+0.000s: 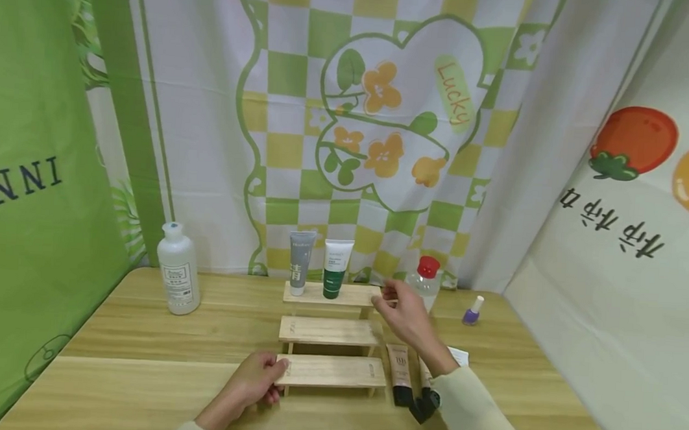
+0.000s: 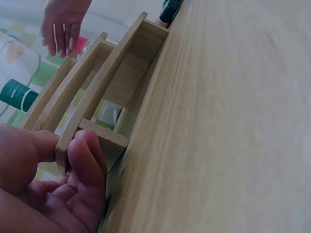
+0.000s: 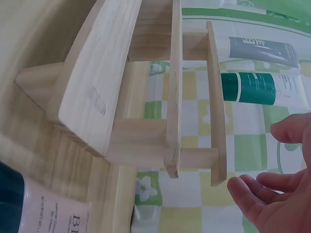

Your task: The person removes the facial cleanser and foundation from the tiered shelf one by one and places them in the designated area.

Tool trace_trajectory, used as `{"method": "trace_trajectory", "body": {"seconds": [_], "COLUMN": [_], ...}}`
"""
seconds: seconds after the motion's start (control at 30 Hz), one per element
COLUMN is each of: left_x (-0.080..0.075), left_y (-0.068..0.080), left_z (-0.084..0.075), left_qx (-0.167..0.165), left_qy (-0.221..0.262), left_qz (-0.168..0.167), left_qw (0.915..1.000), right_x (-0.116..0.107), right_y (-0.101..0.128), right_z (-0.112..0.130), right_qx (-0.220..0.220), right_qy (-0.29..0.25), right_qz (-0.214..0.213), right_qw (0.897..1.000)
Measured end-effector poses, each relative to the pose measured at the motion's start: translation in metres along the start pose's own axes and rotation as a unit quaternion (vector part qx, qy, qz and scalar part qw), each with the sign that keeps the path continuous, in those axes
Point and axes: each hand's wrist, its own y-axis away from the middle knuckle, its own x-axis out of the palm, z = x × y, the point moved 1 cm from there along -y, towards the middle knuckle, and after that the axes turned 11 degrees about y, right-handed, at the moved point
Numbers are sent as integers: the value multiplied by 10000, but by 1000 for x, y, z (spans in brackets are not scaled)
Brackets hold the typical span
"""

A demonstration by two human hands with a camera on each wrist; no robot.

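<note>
A three-tier wooden stand (image 1: 334,332) sits on the table. My left hand (image 1: 253,378) pinches the left end of its front tier, thumb above and fingers curled below, as the left wrist view also shows. Beside the right end of the top tier is my right hand (image 1: 405,310), fingers loosely bent and nothing between them in the right wrist view (image 3: 277,182). On the top tier stand a grey tube (image 1: 299,264) at the left and a white and green tube (image 1: 336,270) near the middle, both upright on their caps.
Right of the stand lie a beige BB tube (image 1: 399,367) and another black-capped item, partly hidden by my right arm. Behind that hand stands a clear bottle with a red cap (image 1: 429,267). Purple nail polish (image 1: 472,311) is farther right; a white bottle (image 1: 178,271) stands at left.
</note>
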Motion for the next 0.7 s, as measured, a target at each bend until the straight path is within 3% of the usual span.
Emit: {"method": "trace_trajectory", "body": {"seconds": [0.23, 0.5, 0.7], "left_x": [-1, -1, 0], "left_y": [0, 0, -1], "left_z": [-1, 0, 3], "left_qx": [25, 30, 81], "left_qy": [2, -4, 40], "left_qz": [-36, -28, -9], "left_qw": [10000, 10000, 10000], "right_x": [5, 16, 25], "right_y": [-8, -17, -25], "right_z": [13, 25, 34], "right_qx": [-30, -352, -242], "right_qy": [-18, -57, -63], "right_qz": [133, 36, 140], "right_qw": [9999, 9994, 9996]}}
